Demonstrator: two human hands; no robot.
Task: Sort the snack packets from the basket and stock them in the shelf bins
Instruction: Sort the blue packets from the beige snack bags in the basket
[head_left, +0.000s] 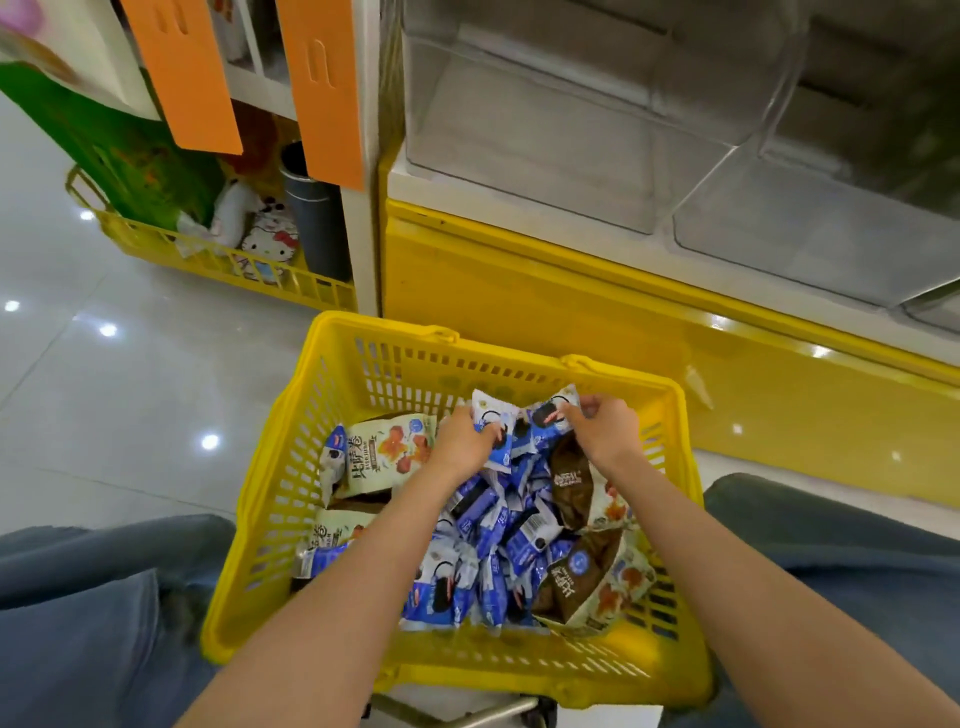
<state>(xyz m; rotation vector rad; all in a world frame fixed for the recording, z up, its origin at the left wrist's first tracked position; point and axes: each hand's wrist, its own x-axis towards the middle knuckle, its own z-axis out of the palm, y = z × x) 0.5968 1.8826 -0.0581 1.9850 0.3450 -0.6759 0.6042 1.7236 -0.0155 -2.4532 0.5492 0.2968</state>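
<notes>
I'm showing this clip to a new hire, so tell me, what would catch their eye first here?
The bright yellow basket at bottom centre stands out, heaped with blue packets and a few beige and brown bags. Over its far side the left hand and right hand each grip blue packets. Above right, see-through bins sit on a yellow shelf base.

I see the left forearm (363, 566) and right forearm (696, 551) bare, as are the left hand (460, 441) and right hand (605, 428). Blue-grey denim trousers, softly creased, cover the left leg (88, 613) and right leg (857, 545).
</notes>
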